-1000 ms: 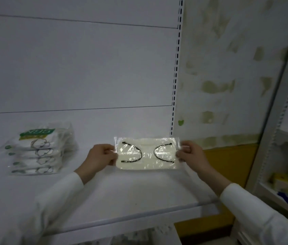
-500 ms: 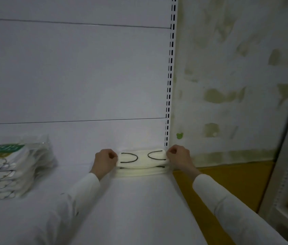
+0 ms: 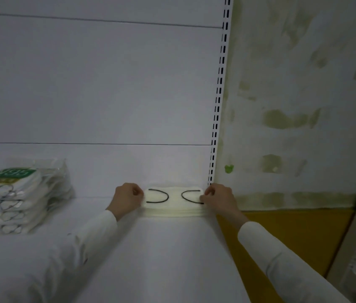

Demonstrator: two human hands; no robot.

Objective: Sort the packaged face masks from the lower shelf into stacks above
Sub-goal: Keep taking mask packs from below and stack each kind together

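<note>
While it lies flat on top of a short stack of matching packs (image 3: 172, 212), the cream mask pack (image 3: 173, 196), two black ear loops showing through the wrapper, sits right at the back of the white shelf (image 3: 172, 254), over by the right-hand end. The left hand (image 3: 126, 199) has its fingers curled in and is pinching the left end of it, and the right hand (image 3: 218, 197) is doing the same at the right end, both in white sleeves. Just behind the right hand is the slotted upright (image 3: 218, 106) of the shelving, with the plain back panel (image 3: 96, 84) beside it. Well off to the left there's a pile of green-labelled packs (image 3: 17, 193), kinda slumped. Past the upright is a patchy greenish wall (image 3: 304, 84).
</note>
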